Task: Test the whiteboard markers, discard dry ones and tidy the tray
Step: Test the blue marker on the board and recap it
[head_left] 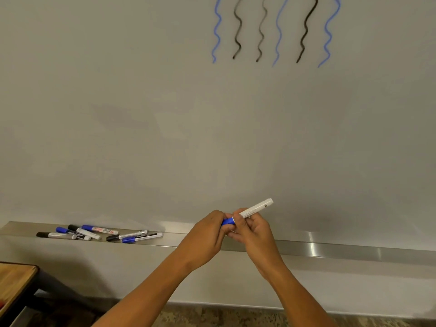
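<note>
A white marker [258, 207] with a blue cap [228, 222] is held in front of the metal tray [330, 247]. My right hand [253, 230] grips the white barrel, which points up to the right. My left hand [208, 232] grips the blue cap, which sits on or right at the barrel's end. Several other markers [99, 233], blue-capped and black-capped, lie scattered on the left part of the tray. On the whiteboard [165, 126] above are several wavy test lines [278, 31] in blue and black.
A wooden table corner [14, 282] with dark legs stands at the lower left, below the tray. A speckled floor [224, 317] shows along the bottom edge under the board.
</note>
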{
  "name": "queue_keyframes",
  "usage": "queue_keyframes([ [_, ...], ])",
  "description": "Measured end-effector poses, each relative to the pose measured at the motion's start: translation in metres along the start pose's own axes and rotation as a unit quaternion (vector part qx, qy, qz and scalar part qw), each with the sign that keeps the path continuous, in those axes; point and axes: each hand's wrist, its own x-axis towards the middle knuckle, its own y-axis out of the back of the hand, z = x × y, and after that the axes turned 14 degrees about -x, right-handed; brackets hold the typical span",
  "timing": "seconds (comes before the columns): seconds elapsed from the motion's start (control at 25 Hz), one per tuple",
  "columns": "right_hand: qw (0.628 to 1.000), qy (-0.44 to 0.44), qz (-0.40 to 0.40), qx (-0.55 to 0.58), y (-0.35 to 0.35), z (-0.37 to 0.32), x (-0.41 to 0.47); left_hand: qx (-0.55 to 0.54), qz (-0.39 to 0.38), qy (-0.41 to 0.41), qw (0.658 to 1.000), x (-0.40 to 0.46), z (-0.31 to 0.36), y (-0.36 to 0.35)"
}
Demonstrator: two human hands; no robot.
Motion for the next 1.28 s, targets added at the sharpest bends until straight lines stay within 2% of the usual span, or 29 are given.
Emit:
queue_keyframes([
  [0.24,1.0,0.012,0.012,0.007,-0.006,-0.019,-0.002,0.039,-0.019,-0.036,0.998,0.006,0.012,0.02],
  [0.44,0.999,-0.005,-0.006,0.042,-0.002,-0.035,-0.006,0.036,-0.008,-0.047,0.998,0.005,0.03,0.029],
  [0.64,0.999,0.016,-0.04,0.023,0.003,-0.053,-0.006,0.033,0.011,-0.061,0.998,0.003,0.043,0.043],
  [0.84,0.998,0.039,-0.044,0.03,0.007,-0.063,-0.013,0.037,-0.038,-0.094,0.994,0.005,0.057,0.063],
  [1.08,0.991,0.12,-0.028,0.056,0.003,-0.07,-0.017,0.005,-0.086,-0.13,0.988,0.014,0.079,0.094],
  [1.2,0.985,0.144,-0.023,0.088,0.003,-0.074,-0.014,0.018,-0.07,-0.144,0.987,0.019,0.088,0.098],
  [1.28,0.985,0.157,-0.021,0.069,0.002,-0.08,-0.012,0.045,-0.05,-0.135,0.989,0.019,0.087,0.095],
])
